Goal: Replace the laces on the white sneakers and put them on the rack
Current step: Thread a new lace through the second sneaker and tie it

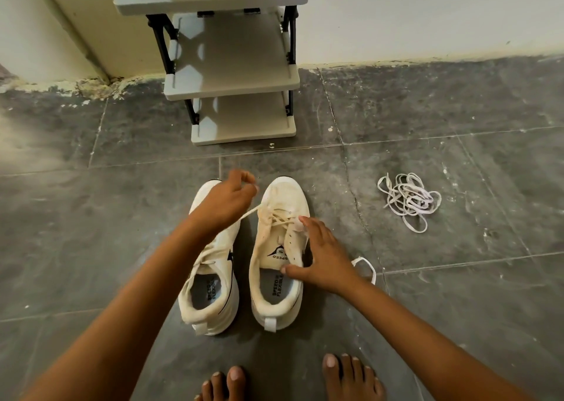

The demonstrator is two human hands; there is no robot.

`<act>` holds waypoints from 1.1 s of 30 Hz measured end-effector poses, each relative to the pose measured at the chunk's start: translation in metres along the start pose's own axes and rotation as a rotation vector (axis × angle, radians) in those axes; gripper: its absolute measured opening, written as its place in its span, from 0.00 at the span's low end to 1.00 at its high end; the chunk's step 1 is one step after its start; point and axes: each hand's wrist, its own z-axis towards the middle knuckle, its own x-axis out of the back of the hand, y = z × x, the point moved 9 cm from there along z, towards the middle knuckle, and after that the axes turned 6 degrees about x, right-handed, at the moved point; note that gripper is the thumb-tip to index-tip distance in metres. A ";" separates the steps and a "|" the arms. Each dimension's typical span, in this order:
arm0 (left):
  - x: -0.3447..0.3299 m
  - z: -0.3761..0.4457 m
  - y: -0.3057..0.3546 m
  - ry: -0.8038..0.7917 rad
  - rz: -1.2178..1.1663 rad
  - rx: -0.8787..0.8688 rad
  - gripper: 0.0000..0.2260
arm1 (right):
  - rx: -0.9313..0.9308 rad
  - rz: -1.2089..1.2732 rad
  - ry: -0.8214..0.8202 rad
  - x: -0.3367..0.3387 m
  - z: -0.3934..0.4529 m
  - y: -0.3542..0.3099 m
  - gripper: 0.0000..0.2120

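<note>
Two white sneakers stand side by side on the floor, toes pointing away from me: the left sneaker [210,290] and the right sneaker [279,266]. My left hand [225,200] hovers over the left sneaker's toe and pinches the old cream lace [248,212], which runs taut from the right sneaker's lower eyelets. My right hand [323,260] rests spread on the right sneaker, thumb at the collar and fingertips by the eyelets. Another end of lace [364,266] lies on the floor behind my right hand. A tangled bundle of white laces [407,199] lies to the right.
A grey shoe rack [241,80] with black side struts stands against the wall straight ahead, its shelves bare. The floor is dark grey tile. My bare feet [293,379] are at the bottom edge, just behind the sneakers.
</note>
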 end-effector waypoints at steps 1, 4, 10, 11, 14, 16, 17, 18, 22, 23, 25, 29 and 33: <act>-0.002 -0.001 -0.002 0.004 0.010 -0.012 0.08 | 0.024 -0.011 0.049 0.003 -0.001 -0.003 0.46; -0.019 -0.009 -0.004 -0.090 0.037 -0.050 0.13 | 0.066 -0.019 0.222 0.016 -0.005 -0.009 0.36; -0.062 -0.012 -0.011 -0.157 -0.002 0.014 0.09 | -0.051 0.177 0.309 0.015 -0.011 -0.013 0.20; -0.062 -0.010 -0.014 -0.118 0.026 0.015 0.08 | -0.070 0.224 0.344 0.016 -0.013 -0.012 0.17; -0.062 -0.003 -0.016 0.001 0.190 -0.040 0.07 | -0.129 0.363 0.413 0.019 -0.017 -0.003 0.10; -0.068 -0.004 -0.011 0.037 0.314 -0.073 0.08 | -0.184 0.479 0.389 0.014 -0.016 0.007 0.09; -0.070 -0.005 -0.009 0.055 0.343 -0.087 0.09 | -0.209 0.537 0.374 0.012 -0.015 0.011 0.09; -0.072 -0.006 -0.007 0.075 0.349 -0.096 0.09 | -0.229 0.594 0.362 0.010 -0.016 0.014 0.09; -0.068 -0.010 -0.009 0.152 0.283 -0.077 0.07 | -0.252 0.723 0.332 0.004 -0.016 0.018 0.10; -0.068 -0.010 -0.010 0.165 0.287 -0.073 0.07 | -0.253 0.729 0.326 0.004 -0.015 0.019 0.11; -0.068 -0.010 -0.008 0.172 0.324 -0.075 0.08 | -0.255 0.737 0.322 0.003 -0.014 0.019 0.12; -0.071 -0.007 -0.006 0.165 0.372 -0.072 0.08 | -0.247 0.762 0.314 0.003 -0.014 0.019 0.13; -0.073 -0.006 -0.007 0.154 0.407 -0.070 0.08 | -0.245 0.775 0.307 0.002 -0.013 0.018 0.13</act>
